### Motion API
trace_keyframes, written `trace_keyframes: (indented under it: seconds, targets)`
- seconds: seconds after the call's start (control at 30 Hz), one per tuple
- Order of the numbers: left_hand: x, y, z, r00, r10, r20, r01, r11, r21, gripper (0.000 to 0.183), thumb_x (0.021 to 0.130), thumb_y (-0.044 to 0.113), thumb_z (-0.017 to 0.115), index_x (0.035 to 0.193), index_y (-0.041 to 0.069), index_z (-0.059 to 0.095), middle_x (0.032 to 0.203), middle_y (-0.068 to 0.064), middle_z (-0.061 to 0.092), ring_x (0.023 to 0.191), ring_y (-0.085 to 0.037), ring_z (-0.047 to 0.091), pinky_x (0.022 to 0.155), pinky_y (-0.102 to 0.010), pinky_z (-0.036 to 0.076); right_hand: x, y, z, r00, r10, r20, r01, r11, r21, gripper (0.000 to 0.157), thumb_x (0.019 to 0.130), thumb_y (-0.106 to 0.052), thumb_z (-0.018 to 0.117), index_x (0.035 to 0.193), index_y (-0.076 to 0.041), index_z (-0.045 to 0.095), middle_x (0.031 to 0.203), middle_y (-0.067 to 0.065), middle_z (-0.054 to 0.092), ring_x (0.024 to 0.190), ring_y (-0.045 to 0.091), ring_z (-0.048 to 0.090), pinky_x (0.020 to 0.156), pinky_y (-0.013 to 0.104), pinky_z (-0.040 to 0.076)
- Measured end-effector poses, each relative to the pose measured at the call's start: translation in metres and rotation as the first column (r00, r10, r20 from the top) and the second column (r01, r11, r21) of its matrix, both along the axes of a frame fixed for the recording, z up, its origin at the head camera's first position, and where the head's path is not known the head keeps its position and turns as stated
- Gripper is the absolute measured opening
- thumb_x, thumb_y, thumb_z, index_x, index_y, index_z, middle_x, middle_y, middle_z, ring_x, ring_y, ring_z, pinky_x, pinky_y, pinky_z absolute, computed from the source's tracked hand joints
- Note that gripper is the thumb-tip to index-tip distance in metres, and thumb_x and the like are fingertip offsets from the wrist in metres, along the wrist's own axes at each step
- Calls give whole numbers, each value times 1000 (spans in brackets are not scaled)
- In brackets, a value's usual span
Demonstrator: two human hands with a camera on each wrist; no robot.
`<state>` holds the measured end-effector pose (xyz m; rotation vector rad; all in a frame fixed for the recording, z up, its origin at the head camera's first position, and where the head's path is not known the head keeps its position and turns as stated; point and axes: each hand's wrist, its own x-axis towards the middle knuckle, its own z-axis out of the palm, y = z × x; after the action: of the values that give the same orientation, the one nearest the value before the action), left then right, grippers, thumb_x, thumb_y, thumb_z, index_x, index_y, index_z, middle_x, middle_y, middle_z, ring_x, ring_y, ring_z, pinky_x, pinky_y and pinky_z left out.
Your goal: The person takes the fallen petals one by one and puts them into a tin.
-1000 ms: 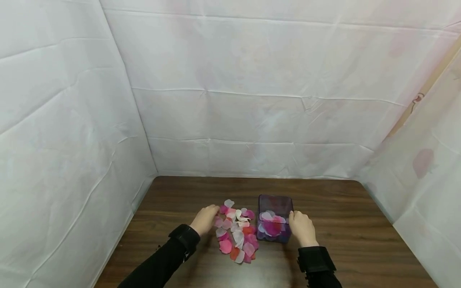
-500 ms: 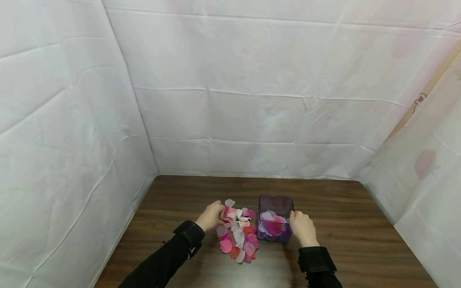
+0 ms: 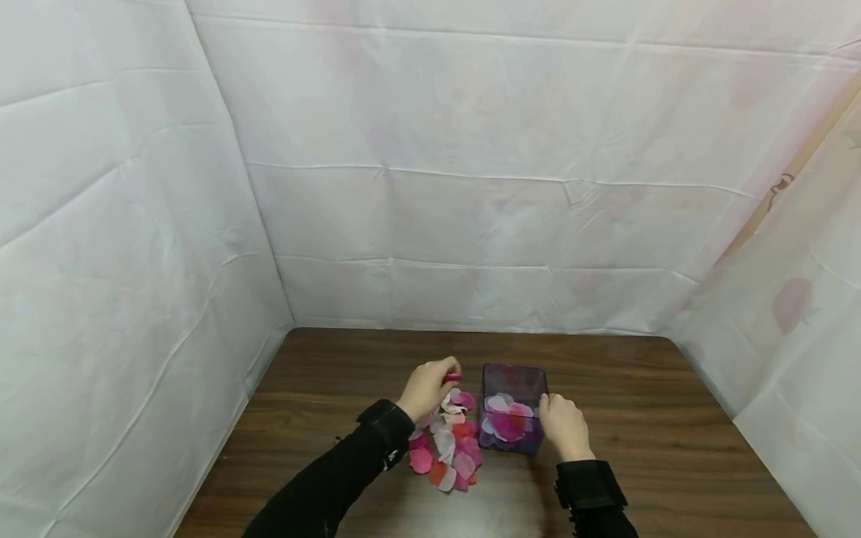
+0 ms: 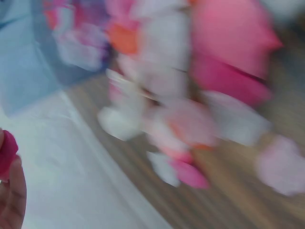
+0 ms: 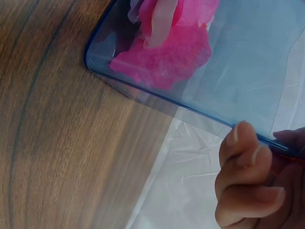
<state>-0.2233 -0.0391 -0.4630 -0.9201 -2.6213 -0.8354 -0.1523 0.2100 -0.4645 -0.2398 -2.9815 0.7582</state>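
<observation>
In the head view my left hand (image 3: 427,388) pinches a dark pink petal (image 3: 453,377) above the far end of a loose heap of artificial petals (image 3: 445,447). The left wrist view shows the same petal (image 4: 6,153) between finger and thumb, at the left edge. White, pink, magenta and orange petals make up the heap, blurred in that view. To its right stands a clear, purple-tinted box (image 3: 514,379) with several petals (image 3: 509,418) inside. My right hand (image 3: 566,427) grips the box's right side; the right wrist view shows its curled fingers (image 5: 244,164) at the rim.
Both hands work over a brown wood-grain table (image 3: 625,403). White cloth (image 3: 430,217) hangs behind it and at the left, with a printed cloth (image 3: 807,314) at the right.
My left hand has moved right and away from me, from the heap's left side to over its far end, and now carries a pink petal. The right hand and box stay put.
</observation>
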Motion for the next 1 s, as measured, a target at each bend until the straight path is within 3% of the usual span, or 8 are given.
trace_keyframes:
  seconds: [0.13, 0.2, 0.3, 0.4, 0.5, 0.73, 0.87, 1.0]
  targets:
    - [1, 36, 19, 999, -39, -32, 39, 999, -10, 8, 86, 15, 68, 92, 16, 64, 87, 1, 68, 84, -15, 61, 71, -25, 50, 0, -1, 0, 1000, -7, 1, 7, 1000, 0, 41, 99, -17, 34, 61, -5, 41, 58, 9, 43, 58, 22, 47, 57, 37, 37]
    - [2, 52, 23, 997, -72, -38, 70, 996, -53, 9, 86, 16, 68, 95, 17, 65, 88, 2, 69, 84, -13, 62, 72, -23, 50, -1, -1, 0, 1000, -9, -16, 9, 1000, 10, 40, 98, -17, 35, 62, -3, 45, 60, 12, 48, 60, 25, 52, 57, 40, 40]
    - [4, 73, 23, 988, -149, -40, 141, 978, -151, 14, 86, 14, 67, 100, 17, 65, 91, 4, 70, 83, -9, 64, 72, -19, 49, -2, -1, -1, 1000, -7, -27, 7, 1000, 19, 38, 98, -16, 36, 70, 3, 54, 68, 20, 59, 67, 35, 61, 60, 46, 45]
    - [7, 86, 17, 971, -238, 16, 235, 946, -224, 20, 86, 9, 66, 105, 15, 65, 95, 4, 70, 85, -5, 65, 73, -14, 49, -2, -1, -2, 999, -7, -38, 8, 1000, 25, 36, 97, -15, 37, 78, 6, 60, 77, 25, 63, 74, 43, 62, 62, 51, 47]
    - [11, 94, 12, 958, -274, 79, 286, 919, -273, 25, 86, 8, 66, 110, 14, 64, 101, 2, 70, 91, -5, 64, 79, -14, 49, -1, -1, -3, 999, -6, -40, 7, 1000, 25, 37, 96, -15, 37, 79, 7, 60, 79, 27, 64, 76, 44, 62, 63, 51, 47]
    - [11, 91, 13, 949, -275, 151, 308, 909, -281, 36, 94, 25, 58, 128, 16, 57, 132, -6, 56, 113, -14, 59, 99, -26, 45, -2, 1, -5, 1000, -4, -25, 5, 1000, 22, 38, 96, -15, 37, 82, 10, 62, 82, 28, 65, 78, 45, 63, 64, 52, 48]
    - [10, 75, 11, 950, -302, 74, 311, 915, -255, 37, 97, 32, 51, 131, 18, 54, 140, -7, 48, 129, -20, 47, 106, -34, 39, -3, 1, -8, 999, -14, -38, 15, 1000, 21, 39, 96, -16, 37, 79, 8, 62, 81, 28, 65, 74, 43, 63, 60, 49, 47]
    - [11, 41, 10, 953, -302, -19, 286, 919, -270, 36, 97, 33, 50, 130, 20, 54, 141, -8, 46, 131, -22, 42, 108, -41, 36, -4, 0, -10, 998, -23, -59, 24, 1000, 14, 39, 96, -16, 38, 69, 5, 57, 78, 27, 64, 70, 42, 62, 57, 47, 46]
